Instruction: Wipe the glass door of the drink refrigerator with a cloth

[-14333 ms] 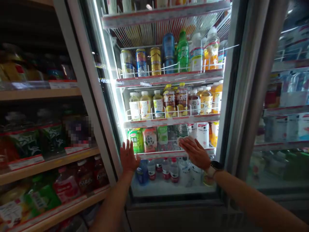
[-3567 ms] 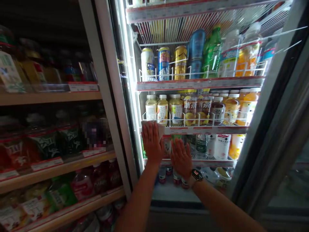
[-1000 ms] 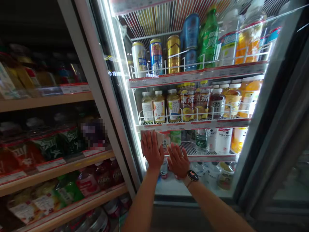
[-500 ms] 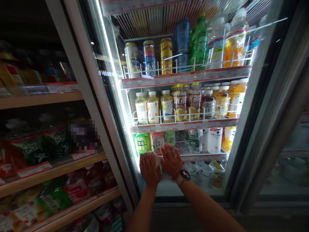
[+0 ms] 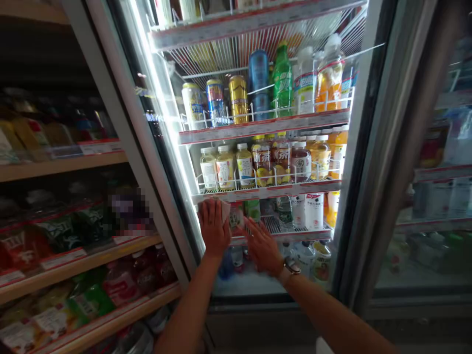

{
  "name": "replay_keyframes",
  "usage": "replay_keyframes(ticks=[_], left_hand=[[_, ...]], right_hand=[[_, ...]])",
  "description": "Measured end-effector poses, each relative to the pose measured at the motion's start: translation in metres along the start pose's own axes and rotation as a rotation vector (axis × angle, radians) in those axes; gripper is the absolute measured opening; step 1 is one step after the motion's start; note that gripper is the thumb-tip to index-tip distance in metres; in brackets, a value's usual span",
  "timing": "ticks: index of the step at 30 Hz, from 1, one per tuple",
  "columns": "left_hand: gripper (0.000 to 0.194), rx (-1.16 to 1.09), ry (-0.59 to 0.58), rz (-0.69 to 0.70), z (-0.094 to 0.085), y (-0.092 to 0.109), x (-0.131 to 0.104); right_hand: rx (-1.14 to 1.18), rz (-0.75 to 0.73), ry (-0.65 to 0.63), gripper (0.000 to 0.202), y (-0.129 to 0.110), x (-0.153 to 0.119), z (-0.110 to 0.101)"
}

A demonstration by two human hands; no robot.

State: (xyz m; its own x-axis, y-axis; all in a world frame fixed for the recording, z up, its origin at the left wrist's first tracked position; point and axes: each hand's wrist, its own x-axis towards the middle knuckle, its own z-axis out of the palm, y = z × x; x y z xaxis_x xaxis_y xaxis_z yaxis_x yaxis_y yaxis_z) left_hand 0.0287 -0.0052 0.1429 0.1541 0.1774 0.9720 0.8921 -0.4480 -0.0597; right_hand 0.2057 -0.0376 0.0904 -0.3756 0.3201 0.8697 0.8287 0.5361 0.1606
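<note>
My left hand lies flat on the glass door, fingers stretched upward, pressing a pale cloth against the pane. Part of the cloth sticks out past its fingers; the rest is hidden under the palm. Lower and to the right, my right hand is tilted against the glass with its fingers extended. A pale patch shows by its fingertips, too blurred to name. A watch is on the right wrist. Behind the pane are a green drink carton and a clear water bottle.
Lit cooler shelves hold bottles and cans behind the glass. To the left, wooden shelves carry more drinks and packets. A metal door frame stands on the right, beside another cooler section.
My left hand has slid up and left with the cloth, away from my right hand. The right hand has turned, pointing more to the left. The view has shifted, showing more of the upper shelf.
</note>
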Motion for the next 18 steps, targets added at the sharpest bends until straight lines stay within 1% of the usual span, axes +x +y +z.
replay_keyframes(ticks=[2,4,5,7,9,12,14,16,17,18], left_hand=[[0.060,-0.018,0.062,-0.044,0.007,0.011,0.028],[0.061,-0.005,0.112,-0.078,0.018,0.028,0.041],[0.061,0.008,0.121,-0.083,0.023,0.038,0.041],[0.063,0.033,0.101,-0.056,0.034,0.057,0.027],[0.064,0.050,0.049,0.008,0.042,0.072,0.000],[0.063,0.053,-0.019,0.131,0.052,0.084,-0.060],[0.063,0.041,-0.067,0.167,0.055,0.085,-0.104],[0.059,0.040,-0.109,0.193,0.055,0.082,-0.142],[0.057,0.043,-0.120,0.216,0.054,0.079,-0.155],[0.054,0.047,-0.134,0.242,0.052,0.075,-0.162]], right_hand=[[-0.033,0.042,0.047,0.064,0.025,-0.002,-0.020],[-0.104,0.118,0.097,0.065,0.050,-0.003,-0.033],[-0.139,0.132,0.105,0.066,0.061,-0.004,-0.036],[-0.196,0.117,0.116,0.066,0.075,-0.005,-0.035],[-0.234,0.090,0.148,0.067,0.080,-0.008,-0.030],[-0.261,0.093,0.215,0.067,0.078,-0.012,-0.020],[-0.261,0.093,0.226,0.068,0.077,-0.014,-0.018],[-0.254,0.090,0.222,0.068,0.077,-0.015,-0.017],[-0.250,0.088,0.222,0.067,0.077,-0.015,-0.017],[-0.247,0.087,0.225,0.067,0.078,-0.015,-0.017]])
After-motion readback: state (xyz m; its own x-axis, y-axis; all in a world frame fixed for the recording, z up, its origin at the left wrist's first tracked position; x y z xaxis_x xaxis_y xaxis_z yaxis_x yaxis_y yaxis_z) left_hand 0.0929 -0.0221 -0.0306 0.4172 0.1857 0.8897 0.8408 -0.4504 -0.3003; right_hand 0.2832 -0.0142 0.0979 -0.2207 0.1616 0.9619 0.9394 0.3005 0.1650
